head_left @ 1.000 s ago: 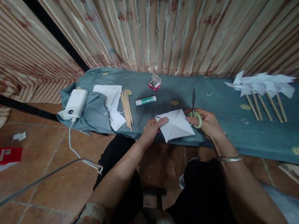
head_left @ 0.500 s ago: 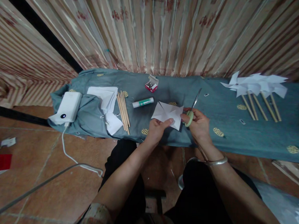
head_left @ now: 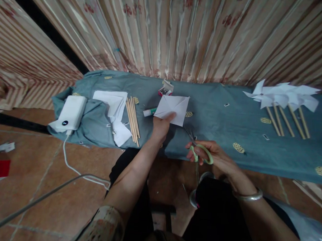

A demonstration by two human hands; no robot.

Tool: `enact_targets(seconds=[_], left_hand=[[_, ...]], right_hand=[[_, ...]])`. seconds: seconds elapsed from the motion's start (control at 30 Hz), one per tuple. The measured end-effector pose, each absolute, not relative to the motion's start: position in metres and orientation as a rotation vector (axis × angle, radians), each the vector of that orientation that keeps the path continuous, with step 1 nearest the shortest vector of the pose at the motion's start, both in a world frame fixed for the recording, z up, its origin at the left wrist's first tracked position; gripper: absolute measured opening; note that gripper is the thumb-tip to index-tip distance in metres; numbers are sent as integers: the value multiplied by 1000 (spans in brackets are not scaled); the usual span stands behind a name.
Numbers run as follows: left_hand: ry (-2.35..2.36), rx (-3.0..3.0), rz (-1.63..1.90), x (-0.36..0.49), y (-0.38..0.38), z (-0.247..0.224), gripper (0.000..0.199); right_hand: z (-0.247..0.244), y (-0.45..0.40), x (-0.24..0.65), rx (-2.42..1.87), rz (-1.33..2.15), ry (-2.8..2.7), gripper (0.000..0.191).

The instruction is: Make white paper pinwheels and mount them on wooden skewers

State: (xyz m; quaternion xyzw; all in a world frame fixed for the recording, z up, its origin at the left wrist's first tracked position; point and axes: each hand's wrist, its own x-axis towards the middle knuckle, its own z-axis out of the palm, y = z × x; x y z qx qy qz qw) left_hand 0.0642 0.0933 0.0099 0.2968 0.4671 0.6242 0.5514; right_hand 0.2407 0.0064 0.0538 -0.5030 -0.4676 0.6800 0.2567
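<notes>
Left hand (head_left: 162, 127) pinching the paper (head_left: 175, 104) at mid-frame, right hand (head_left: 218, 154) gripping the scissors (head_left: 210, 156) to its lower right, I judge the step to be cutting, the next move calling for bringing them to the paper's edge.

Widest opening: bare cloth (head_left: 225, 129) between the held white paper (head_left: 175, 105) and the pinwheels (head_left: 289, 96); a hand could pass there from above. The scissors (head_left: 193, 139) in the right hand (head_left: 214, 154) obstruct the near-side gap between both hands. The left hand (head_left: 160, 128) and paper screen part of the glue stick (head_left: 149, 112); its left end is exposed. Wooden sticks (head_left: 133, 122) bound the left side. The curtain (head_left: 200, 40) walls the far edge.
</notes>
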Motion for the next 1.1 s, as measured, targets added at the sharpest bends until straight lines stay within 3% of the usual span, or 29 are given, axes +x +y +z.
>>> enact_targets(seconds=[0.37,0.97,1.1], left_hand=[[1057,649,1440,85,86,6,40],[1060,678,1463,85,81,11,51],[1095,689,1444,84,79,11,45]], right_hand=[[60,10,238,-1416,1785,-1272,56],[59,12,243,-1450,1803,-1356,52],[60,12,244,-1451,1811,-1355,52]])
